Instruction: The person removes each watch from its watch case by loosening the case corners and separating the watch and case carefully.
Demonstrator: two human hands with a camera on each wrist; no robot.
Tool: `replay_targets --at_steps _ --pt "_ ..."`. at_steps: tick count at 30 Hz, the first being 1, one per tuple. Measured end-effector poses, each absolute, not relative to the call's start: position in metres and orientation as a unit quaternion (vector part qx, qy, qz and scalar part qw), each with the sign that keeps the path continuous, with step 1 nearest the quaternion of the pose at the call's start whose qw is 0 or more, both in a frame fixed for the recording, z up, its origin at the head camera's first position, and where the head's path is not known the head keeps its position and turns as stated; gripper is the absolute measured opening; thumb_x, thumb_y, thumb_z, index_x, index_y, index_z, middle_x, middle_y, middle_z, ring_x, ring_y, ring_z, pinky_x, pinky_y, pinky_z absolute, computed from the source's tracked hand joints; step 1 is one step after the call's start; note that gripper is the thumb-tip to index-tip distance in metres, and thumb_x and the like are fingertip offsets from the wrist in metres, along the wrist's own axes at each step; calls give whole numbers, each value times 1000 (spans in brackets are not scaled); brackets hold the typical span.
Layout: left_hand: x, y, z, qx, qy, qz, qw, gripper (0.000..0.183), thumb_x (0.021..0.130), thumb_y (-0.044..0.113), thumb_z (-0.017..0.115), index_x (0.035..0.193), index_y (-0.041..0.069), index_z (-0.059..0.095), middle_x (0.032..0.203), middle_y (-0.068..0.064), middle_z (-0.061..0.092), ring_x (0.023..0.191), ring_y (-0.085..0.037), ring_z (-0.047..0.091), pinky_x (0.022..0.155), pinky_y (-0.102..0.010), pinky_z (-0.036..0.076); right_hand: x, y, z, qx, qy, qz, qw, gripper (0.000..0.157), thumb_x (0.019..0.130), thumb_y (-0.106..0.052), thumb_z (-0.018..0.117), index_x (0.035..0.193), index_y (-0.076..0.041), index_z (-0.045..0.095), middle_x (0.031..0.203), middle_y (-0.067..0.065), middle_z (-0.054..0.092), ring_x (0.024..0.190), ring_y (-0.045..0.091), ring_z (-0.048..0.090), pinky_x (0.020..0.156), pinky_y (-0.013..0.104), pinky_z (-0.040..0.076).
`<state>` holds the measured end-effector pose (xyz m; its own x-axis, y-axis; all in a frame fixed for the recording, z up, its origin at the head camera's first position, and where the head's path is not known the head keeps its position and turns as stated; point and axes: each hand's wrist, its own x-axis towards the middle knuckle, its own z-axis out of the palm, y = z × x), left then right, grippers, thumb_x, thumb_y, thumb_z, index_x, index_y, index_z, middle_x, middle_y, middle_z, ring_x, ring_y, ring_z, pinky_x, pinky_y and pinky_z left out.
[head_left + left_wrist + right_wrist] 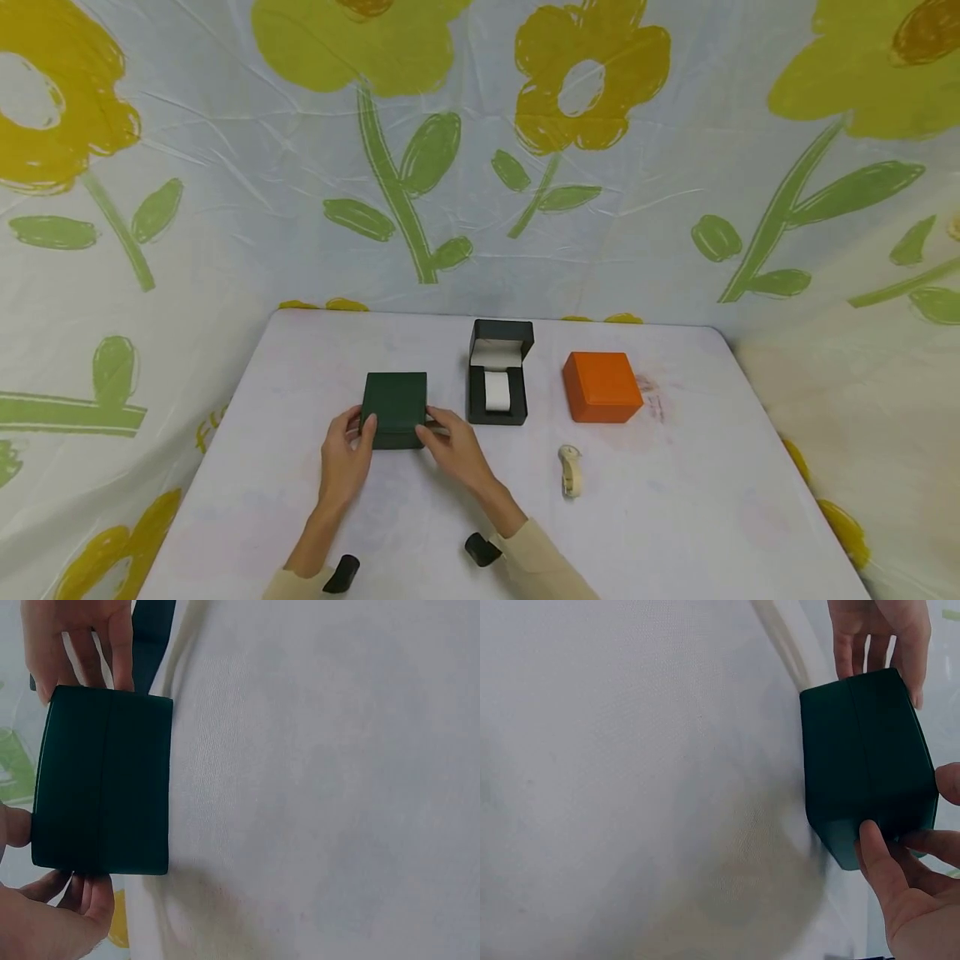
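A dark green watch box (394,404), its lid down, is gripped between both hands at the left of the table's middle. My left hand (347,454) holds its left side, with the thumb at the front corner. On the opposite side, my right hand (456,446) has its thumb near the front right corner and fingers along the side wall. A seam between lid and base crosses the green box (101,780) in the left wrist view. From the right wrist, my right hand's fingers (889,870) show pressed against the near end of the box.
Behind my right hand stands a black watch box (498,375), lid raised, with a white cushion (497,392) inside. An orange box (602,387) sits to its right, closed. A cream-coloured wristwatch (571,471) lies on the white table (675,517) in front of the orange box.
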<state>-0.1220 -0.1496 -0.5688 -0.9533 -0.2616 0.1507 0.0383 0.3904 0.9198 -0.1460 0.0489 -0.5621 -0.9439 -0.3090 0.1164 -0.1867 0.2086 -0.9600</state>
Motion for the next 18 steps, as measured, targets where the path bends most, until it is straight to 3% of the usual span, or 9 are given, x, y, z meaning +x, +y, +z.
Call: replay_targets --at_steps 9,18 --pt "-114 -148 -570 68 -820 -555 122 49 106 26 61 140 -8 52 129 -23 58 118 -36 60 101 -49 49 -135 53 -559 -161 767 -620 34 47 103 -11 63 139 17 51 134 30 58 119 41 63 98 40 55" --pt "-104 -142 -570 77 -813 -562 129 46 103 24 65 138 -6 56 123 -20 62 114 -32 61 100 -47 50 -126 57 -560 -147 789 -595 27 49 102 -20 66 138 12 56 133 25 61 116 36 66 95 34 56"
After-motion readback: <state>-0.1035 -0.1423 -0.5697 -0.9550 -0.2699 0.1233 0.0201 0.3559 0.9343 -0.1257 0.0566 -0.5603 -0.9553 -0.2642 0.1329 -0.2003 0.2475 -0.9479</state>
